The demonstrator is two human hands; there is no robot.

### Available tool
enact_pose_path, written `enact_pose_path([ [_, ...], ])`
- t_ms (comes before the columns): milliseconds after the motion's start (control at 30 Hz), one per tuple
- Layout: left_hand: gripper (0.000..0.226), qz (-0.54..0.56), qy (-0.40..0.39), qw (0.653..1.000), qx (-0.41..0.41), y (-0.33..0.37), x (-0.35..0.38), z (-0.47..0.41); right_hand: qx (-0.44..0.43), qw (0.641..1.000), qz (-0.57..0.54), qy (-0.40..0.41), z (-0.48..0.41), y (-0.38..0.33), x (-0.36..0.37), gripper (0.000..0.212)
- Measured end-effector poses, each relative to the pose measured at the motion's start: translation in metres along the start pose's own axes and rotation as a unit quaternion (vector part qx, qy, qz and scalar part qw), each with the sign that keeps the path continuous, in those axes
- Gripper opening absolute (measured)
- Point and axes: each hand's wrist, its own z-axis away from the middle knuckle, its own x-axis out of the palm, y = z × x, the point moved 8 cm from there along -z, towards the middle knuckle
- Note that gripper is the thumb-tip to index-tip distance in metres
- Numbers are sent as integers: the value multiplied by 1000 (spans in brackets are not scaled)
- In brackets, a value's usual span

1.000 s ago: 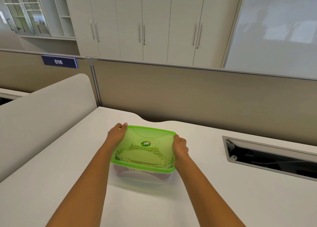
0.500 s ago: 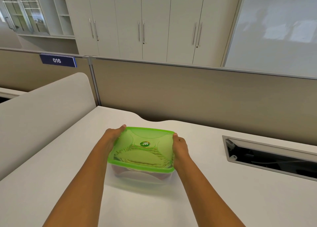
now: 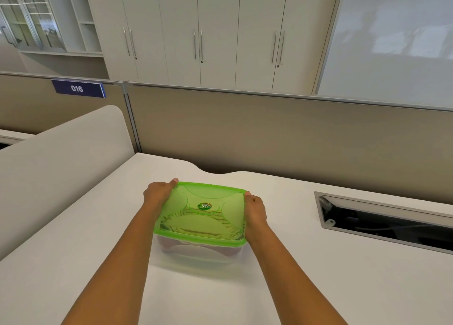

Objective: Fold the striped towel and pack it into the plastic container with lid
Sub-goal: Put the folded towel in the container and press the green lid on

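Nearly sealed: lid on, towel inside

Both hands grip the box (image 3: 199, 247) from either side on the desk (image 3: 306, 263). The left hand (image 3: 158, 193) wraps the far left corner of the green lid (image 3: 201, 212), thumb over the rim; the right hand (image 3: 255, 213) clasps the right edge, fingers hidden beneath. Each hand is closed on the lid's rim and the wall below it, not spread wide.

The step in hand looks like pressing the lid home. To do it well, I would push down at the corners in turn, running the thumbs along the rim until it seats all round (the near edge deserves a check, since neither hand reaches it), while the box stays flat on the desk so it cannot skid.

The box is clear plastic, and the striped towel (image 3: 203, 223) lies folded inside, its brown bands showing through the tinted lid and a dark fold through the near wall. Nothing seems to poke past the rim. Whether the lid has fully clicked, I cannot tell.
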Motion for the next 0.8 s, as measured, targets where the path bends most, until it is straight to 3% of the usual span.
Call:
enact_pose_path([
  [100,35,-43,36,998,38,7,-5,7,-5,1000,24,9,2,0,-3,40],
  [333,42,-102,138,981,91,22,-18,25,-13,998,55,-1,7,-5,-6,52],
  [533,46,-111,134,978,112,23,-25,31,-18,998,46,-36,16,-5,-14,36],
  [667,48,-110,110,976,154,28,-28,44,-36,995,85,-36,33,-10,-25,45],
  [800,52,-145,83,970,175,29,-26,63,-46,992,84,-80,60,-12,-31,35],
])
